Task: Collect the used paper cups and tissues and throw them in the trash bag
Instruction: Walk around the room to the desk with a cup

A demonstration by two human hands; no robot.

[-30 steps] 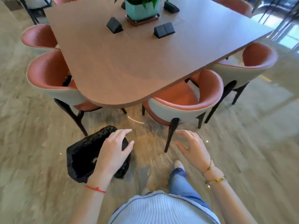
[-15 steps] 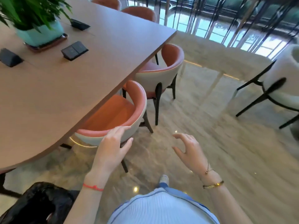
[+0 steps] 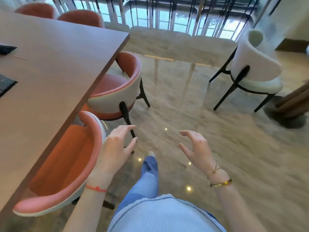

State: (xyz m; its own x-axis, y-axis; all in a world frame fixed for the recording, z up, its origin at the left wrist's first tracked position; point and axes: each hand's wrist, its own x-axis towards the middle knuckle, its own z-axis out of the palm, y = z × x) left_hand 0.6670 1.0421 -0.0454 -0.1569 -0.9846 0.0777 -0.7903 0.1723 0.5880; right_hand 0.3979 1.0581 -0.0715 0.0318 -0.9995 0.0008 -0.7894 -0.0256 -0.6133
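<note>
1. A long brown wooden table (image 3: 50,67) fills the upper left of the frame.
2. Two orange chairs with white backs sit tucked along its right edge: one at lower left (image 3: 63,166), one near the centre (image 3: 115,91).
3. Two more orange chair backs (image 3: 80,18) show at the top left.
4. A white chair with black legs (image 3: 255,71) stands at the right.
5. Glossy marble floor (image 3: 234,148) covers the rest.

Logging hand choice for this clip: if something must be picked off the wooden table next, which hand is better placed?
Probably the left hand: open and empty beside the pink chair at the wooden table. The right hand, also empty, hangs over bare floor.
</note>
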